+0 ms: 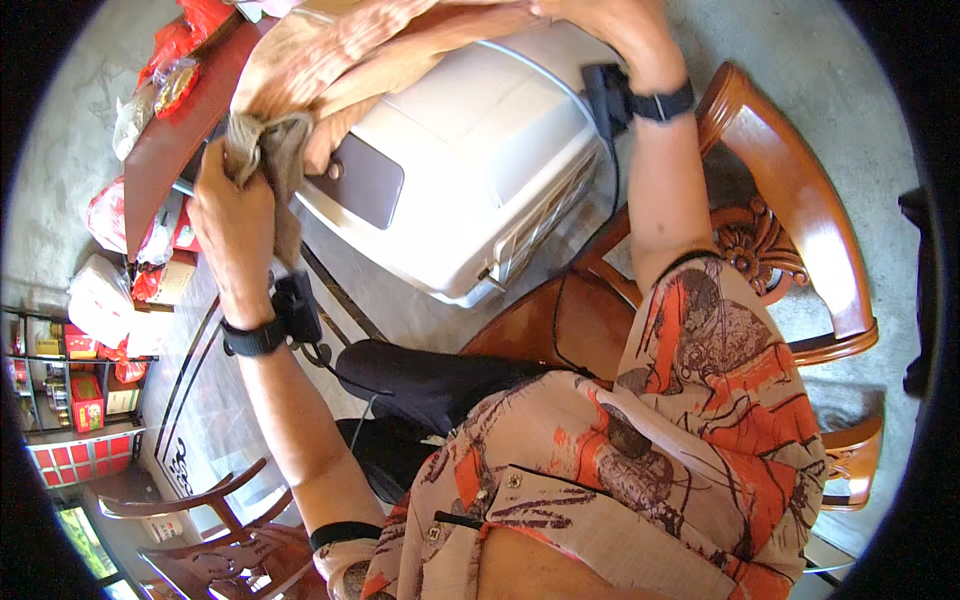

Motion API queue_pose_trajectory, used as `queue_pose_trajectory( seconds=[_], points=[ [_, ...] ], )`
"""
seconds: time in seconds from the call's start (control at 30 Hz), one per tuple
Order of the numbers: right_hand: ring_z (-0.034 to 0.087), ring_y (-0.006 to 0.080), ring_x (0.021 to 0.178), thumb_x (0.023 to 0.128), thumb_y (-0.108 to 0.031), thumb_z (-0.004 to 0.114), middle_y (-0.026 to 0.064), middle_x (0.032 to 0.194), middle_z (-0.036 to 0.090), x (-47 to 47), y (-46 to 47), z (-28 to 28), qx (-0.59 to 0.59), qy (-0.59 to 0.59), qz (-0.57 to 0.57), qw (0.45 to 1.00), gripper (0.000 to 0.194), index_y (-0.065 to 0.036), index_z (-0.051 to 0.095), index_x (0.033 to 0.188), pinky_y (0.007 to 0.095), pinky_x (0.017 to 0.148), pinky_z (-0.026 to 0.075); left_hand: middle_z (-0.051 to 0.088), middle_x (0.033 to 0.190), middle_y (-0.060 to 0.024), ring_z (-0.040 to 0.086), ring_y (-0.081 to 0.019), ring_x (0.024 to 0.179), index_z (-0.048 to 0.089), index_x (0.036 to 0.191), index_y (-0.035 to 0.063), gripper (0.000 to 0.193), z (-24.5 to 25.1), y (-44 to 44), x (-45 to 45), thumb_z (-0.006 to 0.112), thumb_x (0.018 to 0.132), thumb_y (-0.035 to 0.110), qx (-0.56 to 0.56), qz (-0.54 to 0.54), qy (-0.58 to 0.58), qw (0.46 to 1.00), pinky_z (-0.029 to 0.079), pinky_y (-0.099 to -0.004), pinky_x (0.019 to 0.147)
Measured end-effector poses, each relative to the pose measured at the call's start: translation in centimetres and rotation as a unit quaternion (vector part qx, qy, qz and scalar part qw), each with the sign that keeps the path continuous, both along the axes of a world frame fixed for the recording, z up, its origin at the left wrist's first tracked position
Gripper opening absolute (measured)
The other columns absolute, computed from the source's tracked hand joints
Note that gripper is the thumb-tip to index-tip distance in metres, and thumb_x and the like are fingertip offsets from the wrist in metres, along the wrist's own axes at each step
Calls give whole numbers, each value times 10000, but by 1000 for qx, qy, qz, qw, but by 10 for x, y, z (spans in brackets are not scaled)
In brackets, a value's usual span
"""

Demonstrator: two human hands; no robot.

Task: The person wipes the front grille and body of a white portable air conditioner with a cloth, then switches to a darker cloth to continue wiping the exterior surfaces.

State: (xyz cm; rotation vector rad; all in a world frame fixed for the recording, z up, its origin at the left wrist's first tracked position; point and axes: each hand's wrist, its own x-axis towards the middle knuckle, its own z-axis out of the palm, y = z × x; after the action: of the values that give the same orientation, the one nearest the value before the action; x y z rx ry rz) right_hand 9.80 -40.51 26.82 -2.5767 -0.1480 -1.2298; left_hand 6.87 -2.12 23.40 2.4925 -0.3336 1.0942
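Observation:
A tan, crumpled cloth (360, 56) stretches between my two hands over the top of a white plastic pet carrier (442, 180). My left hand (236, 217) is closed around its bunched grey-brown end, left of the carrier's dark grey panel (364, 180) with a small knob. At the top right, my right hand (622, 26) holds the cloth's other end at the fingertips; the frame's edge cuts off part of this hand. A wire grille door (547, 210) shows on the carrier's near right side. Each wrist wears a black strap with a small device.
Carved wooden chairs stand on the right (795, 202) and lower left (217, 540). A reddish-brown tabletop (187, 127) with plastic bags lies at the upper left. Below it are a white bag (101, 296) and a shelf of boxes (75, 375). A cable (540, 67) crosses the carrier.

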Motion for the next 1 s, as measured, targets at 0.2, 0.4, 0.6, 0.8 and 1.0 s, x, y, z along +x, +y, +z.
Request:
queue_pose_trajectory(
  seconds=[0.2,0.4,0.6,0.8,1.0],
  points=[
    [720,230,977,903,-26,711,79,1090,763,-92,4,-27,161,-82,99,978,149,-33,774,1039,293,881,543,699,1241,-156,672,-217,1070,534,1415,-38,487,-22,25,-48,690,972,90,-266,-85,128,952,511,-354,980],
    [740,228,841,826,-194,870,122,975,764,-170,70,-70,244,209,629,708,286,-21,766,1029,321,710,582,678,1222,-173,674,-281,1100,545,1390,-32,516,-14,-11,-159,692,923,130,-432,-102,218,869,557,-439,962],
    [627,214,1158,944,-204,757,122,1301,640,-195,96,-129,485,403,604,487,458,-44,616,1349,363,984,521,725,1097,-150,696,-262,864,675,1214,39,480,-31,-84,-161,811,777,186,84,-371,-38,924,581,-365,779],
    [576,207,1231,967,-188,688,132,1445,539,-194,69,-172,596,325,502,535,533,-35,513,1446,373,1060,488,689,1289,-245,725,-308,1105,633,1365,74,595,-64,-89,-157,831,827,234,-95,-521,159,833,580,-367,919],
    [610,205,1138,838,-86,816,118,1288,596,-167,55,-131,399,-85,196,891,589,0,532,1347,345,1012,487,789,932,-48,754,-199,822,771,953,87,175,-61,-53,-135,699,985,244,-102,-378,13,920,595,-349,746]
  ],
)
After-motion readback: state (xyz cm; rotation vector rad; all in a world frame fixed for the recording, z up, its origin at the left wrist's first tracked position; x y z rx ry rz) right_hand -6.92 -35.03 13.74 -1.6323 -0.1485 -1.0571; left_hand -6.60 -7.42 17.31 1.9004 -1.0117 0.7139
